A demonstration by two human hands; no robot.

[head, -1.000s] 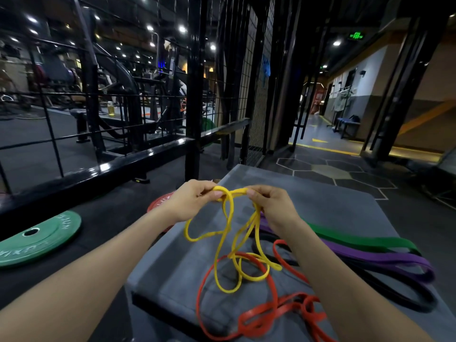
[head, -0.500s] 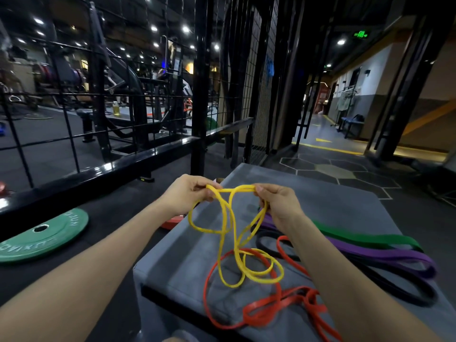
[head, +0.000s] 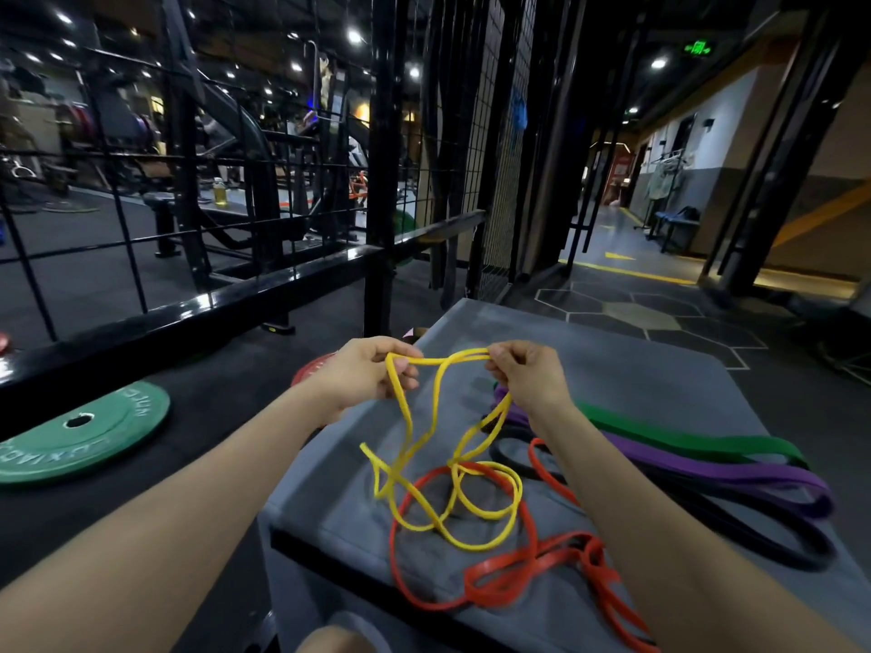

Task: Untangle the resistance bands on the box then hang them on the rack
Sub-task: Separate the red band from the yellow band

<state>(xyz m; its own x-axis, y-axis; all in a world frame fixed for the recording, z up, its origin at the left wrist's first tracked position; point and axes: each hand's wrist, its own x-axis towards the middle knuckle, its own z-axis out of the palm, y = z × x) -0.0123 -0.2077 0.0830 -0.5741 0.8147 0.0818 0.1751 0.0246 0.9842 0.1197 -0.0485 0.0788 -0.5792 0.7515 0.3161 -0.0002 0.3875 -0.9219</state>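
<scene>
The thin yellow rubber resistance band is hanging knotted over the grey padded box, left hand and right hand both pinching its top; untangling is underway, loops needing separating next.

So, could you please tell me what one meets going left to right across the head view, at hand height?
Green plate → left hand → right hand → green band

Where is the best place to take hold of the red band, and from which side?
Probably the bare arc of the red band near the box's front-left edge, from above: there it lies flat and alone, clear of the yellow band's loops.
</scene>
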